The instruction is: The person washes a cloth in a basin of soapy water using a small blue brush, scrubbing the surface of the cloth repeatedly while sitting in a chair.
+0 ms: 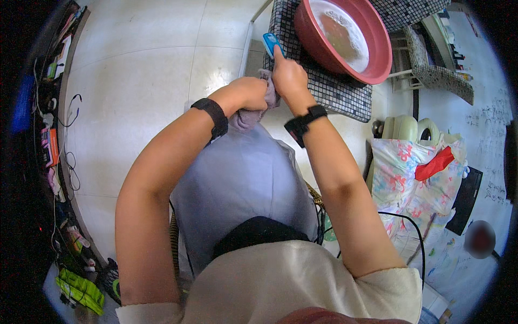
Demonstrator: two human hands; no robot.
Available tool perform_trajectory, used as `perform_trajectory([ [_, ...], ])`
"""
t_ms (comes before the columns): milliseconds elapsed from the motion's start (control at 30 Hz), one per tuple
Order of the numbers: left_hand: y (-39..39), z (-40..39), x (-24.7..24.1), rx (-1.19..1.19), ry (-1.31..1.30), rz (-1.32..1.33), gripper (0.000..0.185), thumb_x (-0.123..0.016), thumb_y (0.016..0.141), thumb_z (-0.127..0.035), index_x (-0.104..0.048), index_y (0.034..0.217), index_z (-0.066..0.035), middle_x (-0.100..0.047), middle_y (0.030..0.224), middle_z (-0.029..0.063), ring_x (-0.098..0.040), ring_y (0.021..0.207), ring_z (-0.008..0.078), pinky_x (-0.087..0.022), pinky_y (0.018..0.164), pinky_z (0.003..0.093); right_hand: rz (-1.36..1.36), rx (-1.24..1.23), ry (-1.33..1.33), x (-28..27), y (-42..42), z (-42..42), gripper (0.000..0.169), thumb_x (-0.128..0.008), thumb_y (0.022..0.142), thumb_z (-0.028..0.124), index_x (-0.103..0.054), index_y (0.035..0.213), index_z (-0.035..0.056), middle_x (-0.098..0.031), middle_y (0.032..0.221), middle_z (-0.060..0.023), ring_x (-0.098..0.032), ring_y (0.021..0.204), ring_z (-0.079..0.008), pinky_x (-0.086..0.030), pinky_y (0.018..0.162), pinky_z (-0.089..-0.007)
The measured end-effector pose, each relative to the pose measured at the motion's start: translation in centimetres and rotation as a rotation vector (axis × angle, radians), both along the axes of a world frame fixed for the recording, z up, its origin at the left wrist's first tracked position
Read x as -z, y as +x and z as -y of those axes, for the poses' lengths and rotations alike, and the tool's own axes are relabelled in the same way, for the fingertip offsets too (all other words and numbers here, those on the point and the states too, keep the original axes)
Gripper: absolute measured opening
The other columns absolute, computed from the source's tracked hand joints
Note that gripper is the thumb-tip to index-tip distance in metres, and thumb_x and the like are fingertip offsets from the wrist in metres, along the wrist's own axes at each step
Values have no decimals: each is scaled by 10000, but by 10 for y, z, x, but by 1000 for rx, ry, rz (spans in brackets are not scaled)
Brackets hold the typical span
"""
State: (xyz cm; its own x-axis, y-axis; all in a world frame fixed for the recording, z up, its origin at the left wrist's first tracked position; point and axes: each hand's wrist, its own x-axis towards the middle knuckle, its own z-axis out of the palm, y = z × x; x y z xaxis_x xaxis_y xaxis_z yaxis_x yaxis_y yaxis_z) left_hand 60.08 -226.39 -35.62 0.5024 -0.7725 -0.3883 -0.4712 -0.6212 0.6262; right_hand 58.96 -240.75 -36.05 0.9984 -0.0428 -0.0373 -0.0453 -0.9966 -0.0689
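My left hand [250, 94] grips a bunched mauve-grey cloth [246, 118], part of which hangs below the fist. Close beside it, my right hand [290, 76] is closed around a blue plastic handle [272, 43] that juts out past the thumb. What the handle belongs to is hidden in the fist. The cloth's upper edge touches or passes just behind the right hand; I cannot tell which. A pink plastic basin [382, 60] of soapy water [338, 36] stands beyond my right hand on a mosaic-patterned low table [340, 95].
A grey translucent sheet [251, 174] covers my lap. To the right are a mosaic-patterned chair [443, 79] and a floral cloth [398, 162] with a red piece [435, 164] on it. Cables [71, 162] trail along the tiled floor [133, 81] at left, near a cluttered shelf.
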Motion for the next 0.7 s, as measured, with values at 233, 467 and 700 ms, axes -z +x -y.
perform_trajectory([
  [233,-4,-3,11,-173,-105,170,439,-640,651,-190,-489,1002,27,-609,919,229,-586,878,386,-471,770,441,-106,-36,43,-15,-78,5,592,-458,804,68,-317,1375,131,-594,672,-241,-589,576,-393,-467,532,-492],
  [467,1,-1,8,-109,-89,116,433,-633,658,-174,-492,1010,33,-603,919,242,-588,878,382,-476,763,436,-33,27,83,-4,-9,19,521,-418,833,109,-325,1346,115,-610,765,-257,-602,670,-411,-478,603,-516],
  [700,3,4,13,-41,-78,176,517,-630,656,-177,-474,1063,99,-613,887,240,-597,851,377,-484,752,432,-91,-61,8,-10,-63,21,644,-462,785,47,-267,1395,120,-594,658,-243,-594,577,-387,-471,542,-498],
])
